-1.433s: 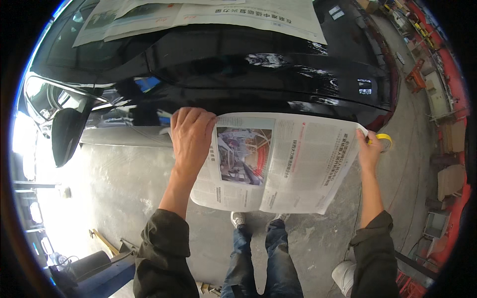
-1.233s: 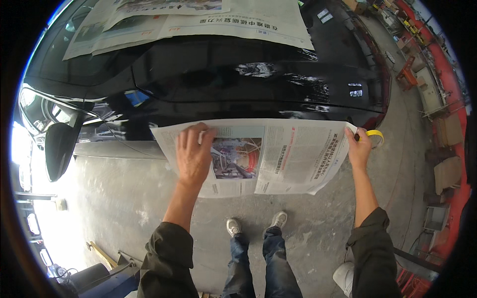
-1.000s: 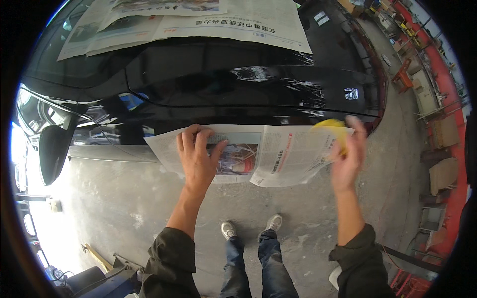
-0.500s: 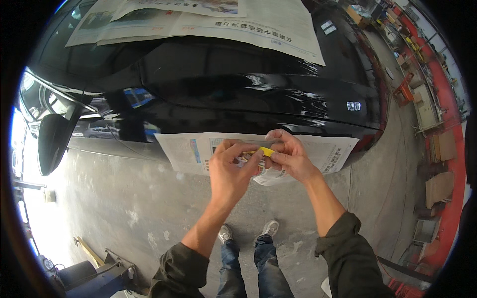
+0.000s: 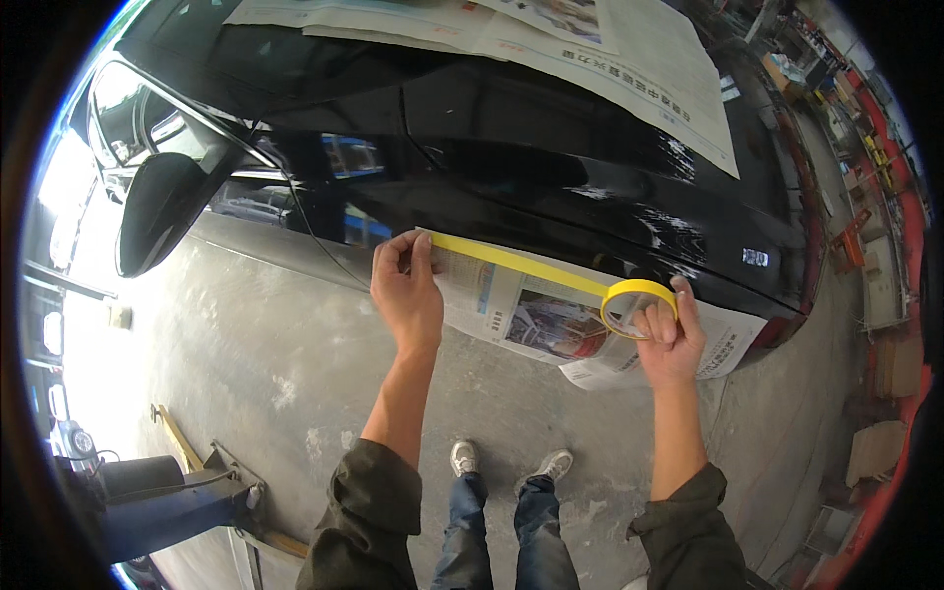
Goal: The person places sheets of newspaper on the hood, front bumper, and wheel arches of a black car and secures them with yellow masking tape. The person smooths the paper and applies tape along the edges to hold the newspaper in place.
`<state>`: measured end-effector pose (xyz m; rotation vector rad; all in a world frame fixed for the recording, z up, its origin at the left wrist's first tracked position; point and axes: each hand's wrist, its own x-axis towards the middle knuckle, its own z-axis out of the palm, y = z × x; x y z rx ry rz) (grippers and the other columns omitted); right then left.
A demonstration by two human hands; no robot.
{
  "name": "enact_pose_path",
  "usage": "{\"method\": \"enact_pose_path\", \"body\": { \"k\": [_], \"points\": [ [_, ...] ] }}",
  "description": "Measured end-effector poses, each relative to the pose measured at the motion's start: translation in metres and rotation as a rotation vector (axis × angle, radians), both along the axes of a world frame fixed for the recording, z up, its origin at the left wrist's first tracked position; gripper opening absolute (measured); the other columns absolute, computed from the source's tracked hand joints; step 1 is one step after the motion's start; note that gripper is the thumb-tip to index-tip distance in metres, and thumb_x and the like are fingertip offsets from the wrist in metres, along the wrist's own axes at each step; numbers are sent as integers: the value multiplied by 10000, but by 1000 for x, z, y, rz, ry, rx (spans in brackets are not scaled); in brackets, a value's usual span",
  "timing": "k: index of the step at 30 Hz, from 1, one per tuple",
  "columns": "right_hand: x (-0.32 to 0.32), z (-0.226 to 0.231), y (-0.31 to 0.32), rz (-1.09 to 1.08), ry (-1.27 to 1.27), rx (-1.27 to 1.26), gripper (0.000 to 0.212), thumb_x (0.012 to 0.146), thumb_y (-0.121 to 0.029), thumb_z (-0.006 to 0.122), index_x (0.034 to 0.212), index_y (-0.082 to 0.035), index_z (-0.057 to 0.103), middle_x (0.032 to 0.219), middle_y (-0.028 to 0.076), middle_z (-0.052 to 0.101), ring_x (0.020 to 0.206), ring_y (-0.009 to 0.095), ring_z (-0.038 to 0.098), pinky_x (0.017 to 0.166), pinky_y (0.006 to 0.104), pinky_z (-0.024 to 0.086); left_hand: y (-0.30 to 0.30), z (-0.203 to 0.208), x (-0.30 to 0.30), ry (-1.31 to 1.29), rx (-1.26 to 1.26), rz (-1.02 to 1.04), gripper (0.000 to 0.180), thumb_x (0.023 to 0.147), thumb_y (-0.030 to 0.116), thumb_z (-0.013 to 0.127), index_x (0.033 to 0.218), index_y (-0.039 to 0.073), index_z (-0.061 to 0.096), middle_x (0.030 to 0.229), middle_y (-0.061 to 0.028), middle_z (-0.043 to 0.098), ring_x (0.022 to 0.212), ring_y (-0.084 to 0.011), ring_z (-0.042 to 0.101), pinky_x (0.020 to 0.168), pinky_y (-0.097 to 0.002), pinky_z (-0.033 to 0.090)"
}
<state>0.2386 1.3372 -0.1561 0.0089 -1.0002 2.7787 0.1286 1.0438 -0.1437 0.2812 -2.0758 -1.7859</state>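
Observation:
A strip of yellow masking tape (image 5: 521, 264) stretches between my hands along the upper edge of a newspaper sheet (image 5: 497, 295) at the side of a black car (image 5: 511, 177). My left hand (image 5: 406, 300) is closed, thumb and fingers pinching the strip's free end near the sheet's upper left corner. My right hand (image 5: 674, 339) grips the tape roll (image 5: 639, 286), with fingers inside its ring and the index finger stretched up beside it. Whether the strip is stuck down along its length, I cannot tell. The sheet hangs below it, its lower edge partly folded.
More newspaper (image 5: 649, 84) covers the car's top surface. The side mirror (image 5: 162, 211) juts out at left. A blue metal stand (image 5: 177, 516) is on the concrete floor (image 5: 315, 393) at lower left. Shelves with boxes and tools (image 5: 880, 265) line the right side.
My hands were close together at the tape; now they are wide apart, with a long strip drawn from the roll. The view has shifted, so the car appears farther right.

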Motion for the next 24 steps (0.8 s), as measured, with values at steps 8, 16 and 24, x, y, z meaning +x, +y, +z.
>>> {"method": "enact_pose_path", "body": {
  "k": [8,16,24],
  "points": [
    [-1,1,-1,-6,-58,-12,149,1059,-195,521,1166,-125,598,562,-45,361,539,75,303,615,281,335,8,7,-9,43,-14,102,154,995,132,668,984,-21,686,962,-45,599,648,-77,603,561,-217,525],
    [-4,11,-3,-4,-124,1,137,1068,-199,523,1161,-146,608,583,-49,364,550,70,305,623,276,334,0,12,-20,106,219,169,168,989,153,688,947,17,599,822,-29,619,543,-57,571,468,-216,459],
    [6,9,32,1,-95,22,218,1079,-265,493,1197,-129,614,589,-54,374,553,67,334,596,265,341,16,-23,16,339,-992,-53,502,1045,240,495,1491,12,462,1607,-180,370,1526,-348,272,1238,-511,200]
  ]
}}
